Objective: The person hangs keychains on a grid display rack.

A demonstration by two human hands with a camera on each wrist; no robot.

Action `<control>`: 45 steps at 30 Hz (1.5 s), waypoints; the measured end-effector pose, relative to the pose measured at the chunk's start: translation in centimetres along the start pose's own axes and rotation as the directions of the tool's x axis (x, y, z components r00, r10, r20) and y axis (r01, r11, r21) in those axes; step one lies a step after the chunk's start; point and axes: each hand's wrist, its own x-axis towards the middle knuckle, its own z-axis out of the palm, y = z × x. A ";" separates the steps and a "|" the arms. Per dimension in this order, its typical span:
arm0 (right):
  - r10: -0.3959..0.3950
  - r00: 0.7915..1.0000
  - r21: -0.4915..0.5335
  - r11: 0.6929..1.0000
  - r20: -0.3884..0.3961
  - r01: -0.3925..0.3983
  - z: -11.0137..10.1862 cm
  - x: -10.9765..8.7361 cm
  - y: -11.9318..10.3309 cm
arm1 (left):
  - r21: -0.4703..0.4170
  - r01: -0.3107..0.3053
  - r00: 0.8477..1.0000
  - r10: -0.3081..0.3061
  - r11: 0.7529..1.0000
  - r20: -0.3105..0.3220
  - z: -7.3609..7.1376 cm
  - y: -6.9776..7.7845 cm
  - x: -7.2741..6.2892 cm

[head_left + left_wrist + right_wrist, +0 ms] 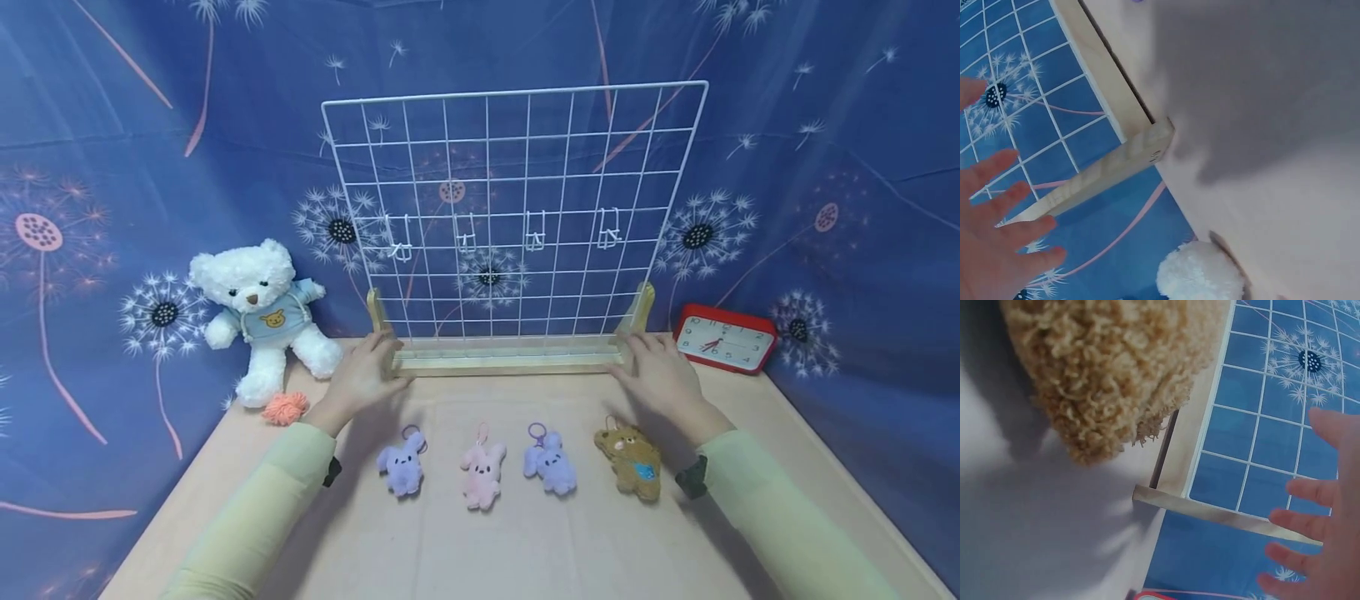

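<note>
A white wire grid panel (488, 180) stands upright in a wooden base (510, 367). At the base's left end is my left hand (362, 377); in the left wrist view its fingers (1019, 232) are spread beside the wooden side piece (1107, 164). My right hand (662, 377) is at the other end, with spread fingers (1300, 522) in the right wrist view. Whether either palm touches the wood is hard to tell. Before the base lie a purple plush keychain (402, 468), a pink one (482, 477), another purple one (555, 468) and a brown bear keychain (636, 467).
Several white hooks (535, 237) hang in a row on the grid. A white teddy bear (273, 321) sits at left, with an orange pompom (285, 408) by its foot. A red clock (726, 340) leans at right. Blue dandelion-print cloth (840, 275) forms the backdrop.
</note>
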 end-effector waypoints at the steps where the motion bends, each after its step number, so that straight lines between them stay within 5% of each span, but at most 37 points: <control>1: -0.007 1.000 0.027 1.000 0.001 0.007 0.0 0.0 0.1 | -0.028 -0.004 0.999 0.003 1.000 -0.037 0.1 -0.1 0.0; 4: -0.030 0.999 0.131 0.991 0.027 0.027 0.1 0.0 0.4 | -0.119 0.017 0.992 -0.032 0.993 -0.125 0.4 -0.4 -0.2; 8: -0.064 0.997 0.241 0.969 0.045 0.051 0.5 -0.3 1.1 | -0.267 0.098 0.967 -0.156 0.959 -0.203 0.6 -0.9 -0.1; 12: -0.083 0.995 0.300 0.952 0.055 0.063 0.8 -0.8 1.6 | -0.493 0.203 0.929 -0.325 0.846 -0.176 0.5 -1.6 0.2; 17: -0.070 0.991 0.326 0.945 0.111 0.030 0.9 -1.5 2.2 | -0.654 0.316 0.901 -0.433 0.687 -0.020 0.6 -2.6 0.8; 23: -0.041 0.984 0.359 0.933 0.174 -0.025 1.6 -2.3 3.1 | -0.729 0.323 0.913 -0.400 0.603 0.073 1.6 -3.5 1.6; 28: -0.046 0.969 0.414 0.908 0.241 -0.059 2.1 -2.4 3.3 | -0.740 0.304 0.922 -0.381 0.600 0.070 2.2 -4.0 1.9; 40: -0.102 0.924 0.507 0.855 0.368 -0.108 4.4 -1.5 2.9 | -0.724 0.326 0.903 -0.428 0.608 0.047 2.7 -4.5 2.1; 45: -0.113 0.939 0.492 0.868 0.326 -0.067 5.2 -1.2 2.7 | -0.725 0.326 0.901 -0.431 0.606 0.045 2.8 -4.4 2.1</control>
